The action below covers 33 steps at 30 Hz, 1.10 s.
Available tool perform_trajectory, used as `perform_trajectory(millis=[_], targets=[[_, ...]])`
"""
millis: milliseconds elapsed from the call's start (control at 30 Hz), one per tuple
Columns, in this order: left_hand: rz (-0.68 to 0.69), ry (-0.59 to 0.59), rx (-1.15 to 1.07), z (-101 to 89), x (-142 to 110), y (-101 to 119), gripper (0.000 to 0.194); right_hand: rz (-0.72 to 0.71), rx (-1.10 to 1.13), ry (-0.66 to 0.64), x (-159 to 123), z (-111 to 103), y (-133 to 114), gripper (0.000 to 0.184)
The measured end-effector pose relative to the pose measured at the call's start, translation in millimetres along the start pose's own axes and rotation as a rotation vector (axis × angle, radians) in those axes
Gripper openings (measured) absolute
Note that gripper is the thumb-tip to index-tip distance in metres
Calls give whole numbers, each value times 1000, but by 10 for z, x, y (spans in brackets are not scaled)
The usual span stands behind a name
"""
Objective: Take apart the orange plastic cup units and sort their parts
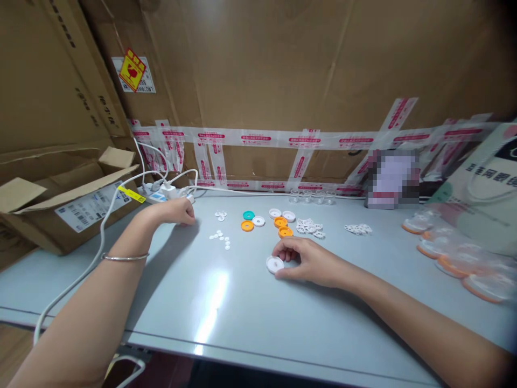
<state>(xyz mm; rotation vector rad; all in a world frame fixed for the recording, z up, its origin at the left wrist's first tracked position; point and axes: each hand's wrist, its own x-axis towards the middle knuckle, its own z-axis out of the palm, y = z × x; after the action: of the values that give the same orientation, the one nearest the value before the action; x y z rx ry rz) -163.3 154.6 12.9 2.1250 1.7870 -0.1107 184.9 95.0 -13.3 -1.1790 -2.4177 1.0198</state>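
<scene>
My right hand grips a white round cap by its edge, thumb in front and fingers behind, at the middle of the table. The cap lies close to the tabletop. My left hand is closed, beside the power strip; its fingertips are turned away, so anything inside is hidden. Between my hands lie small white discs in little groups. Beyond them sit a green ring, an orange ring and a white ring. Orange caps and white caps stand just behind my right hand.
White openwork pieces and a second pile lie right of the caps. Clear cups line the back. Clear domes with orange rims stand at right, by a printed bag. An open carton and white cable occupy the left.
</scene>
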Motion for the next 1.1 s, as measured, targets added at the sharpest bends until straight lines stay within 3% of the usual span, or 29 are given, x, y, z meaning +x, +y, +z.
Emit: perform_trajectory(millis=[200,467,533,633,767,833,933,1000,1100], targets=[[-26,-58,-68,-14,-5,-59,21,-1,-14,1,-1,-4,-5,28],[-53,-29,-43,-38,-14,-117,23,0,7,-2,1,0,4,27],[-46,27,-12,-58,-18,-135,21,8,32,3,14,-4,19,29],[-42,206,47,-100,-31,-90,21,31,98,23,27,-20,41,32],[37,490,107,-63,-37,232,27,35,178,172,29,-59,34,31],[193,564,90,50,-41,507,29,13,199,282,32,-79,24,28],[490,475,-73,317,-88,962,29,-40,205,414,45,-99,36,29],[697,323,-147,501,-149,1219,24,-76,176,491,56,-103,64,30],[858,174,-206,688,-237,1450,19,-112,102,564,62,-105,98,30]])
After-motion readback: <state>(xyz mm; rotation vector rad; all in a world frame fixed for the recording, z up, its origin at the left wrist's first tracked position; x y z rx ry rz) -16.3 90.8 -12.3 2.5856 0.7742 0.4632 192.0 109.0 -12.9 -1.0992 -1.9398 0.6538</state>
